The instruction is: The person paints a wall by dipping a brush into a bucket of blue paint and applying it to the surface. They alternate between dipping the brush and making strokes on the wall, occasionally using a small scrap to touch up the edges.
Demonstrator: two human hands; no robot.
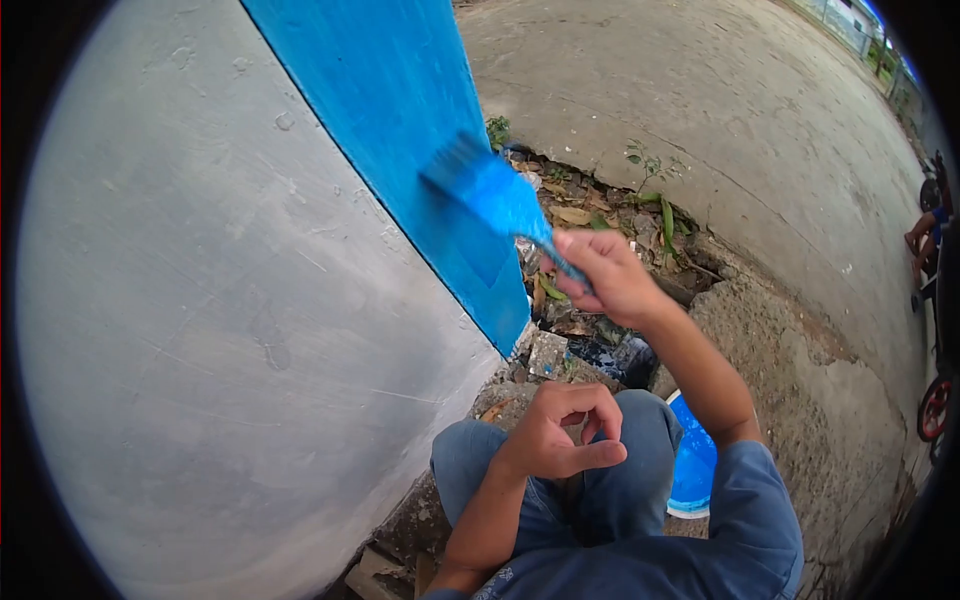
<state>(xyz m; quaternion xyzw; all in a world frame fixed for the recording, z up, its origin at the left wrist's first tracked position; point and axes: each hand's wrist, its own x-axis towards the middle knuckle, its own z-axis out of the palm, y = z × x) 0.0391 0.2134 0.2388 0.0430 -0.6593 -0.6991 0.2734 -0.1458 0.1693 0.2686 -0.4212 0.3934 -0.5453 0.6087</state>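
My right hand (610, 275) is closed around the handle of a wide paintbrush (505, 195) coated in blue paint. The bristles, smeared by motion, are at the blue-painted strip (400, 110) of the wall. My left hand (570, 430) is held over my knees with its fingers curled toward the thumb in a loose loop, and no object shows in it. Beside my right knee stands a bucket of blue paint (692, 460), partly hidden by my leg and arm.
A grey wall face (230, 300) fills the left, meeting the blue strip along a dark edge. Dry leaves, small plants and rubble (600, 210) lie at the wall's foot. Concrete pavement (680, 80) stretches beyond. At the far right is a wheeled vehicle (935, 408) and part of a person.
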